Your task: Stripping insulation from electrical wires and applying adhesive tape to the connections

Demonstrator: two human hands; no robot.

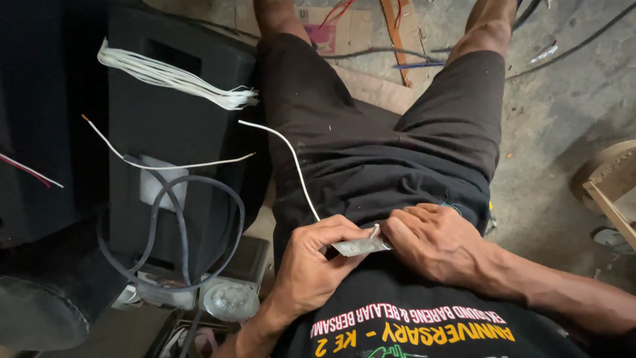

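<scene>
White wire (291, 156), thin & insulated, runs from near the black speaker box (179, 126) in a curve across the lap, down to the hands. Its near end sits at the left hand (311, 265), w/ a short bare metal tip showing just between both hands. Left-hand fingers (341, 229) are curled & pressed together, pinching the wire plus a small flat silvery strip (361, 247) that sticks out toward the right hand (434, 245). Right-hand fingers are bent, tips close together at the strip's end & the wire tip; whether they actually pinch it can't be told, thumb side is hidden. Both hands rest low on the lap, against black shorts (371, 146) & the hem of a black printed t-shirt (411, 325).

Left of the lap: speaker box standing upright, w/ a bundle of white wires (172, 76) draped over its top edge, and a second loose white wire (165, 162) w/ orange tip crossing its face. Grey cable (192, 232) loops in front of the box, over a pale label patch. Below that, a clear round plastic lid-like item (230, 299) at the box's lower corner.

Beyond the knees: concrete floor (563, 132), cardboard piece (338, 30), dark cables (570, 46), wood strip. Right edge: part of a wooden round frame (609, 179).
</scene>
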